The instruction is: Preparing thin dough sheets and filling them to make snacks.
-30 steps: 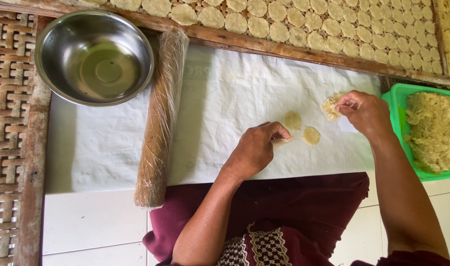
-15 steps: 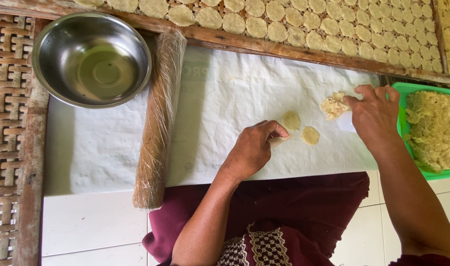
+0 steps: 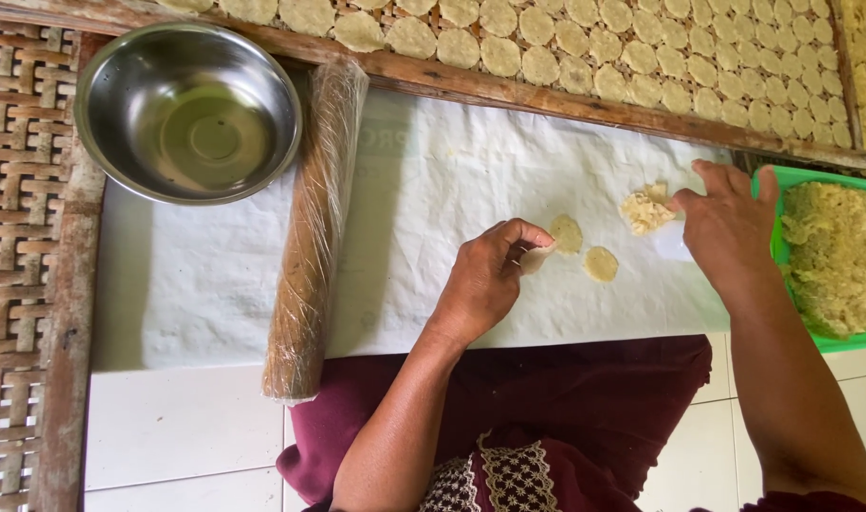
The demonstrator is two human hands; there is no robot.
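Observation:
My left hand [image 3: 490, 284] rests on the white sheet [image 3: 205, 284] and pinches a small thin piece of pale dough [image 3: 535, 258] between thumb and fingers. Just right of it lie two flat dough discs, one nearer the far side [image 3: 566, 232] and one nearer me [image 3: 601, 264]. A crumbly lump of dough [image 3: 644, 210] sits on the sheet beyond them. My right hand [image 3: 727, 228] lies flat next to that lump, thumb tip touching it and fingers stretched toward the green tub [image 3: 771, 248]. A pale patch shows under its thumb; I cannot tell what it is.
The green tub holds a heap of shredded yellow dough [image 3: 836, 256]. A plastic-wrapped rolling pin [image 3: 314, 228] lies left of my hands, with a steel bowl [image 3: 188, 112] beside it. A woven tray [image 3: 642, 57] along the far edge carries several rows of flat discs.
My right hand has let the dough lump down on the sheet and slid right toward the green tub. My left hand has stayed in place with its pinch.

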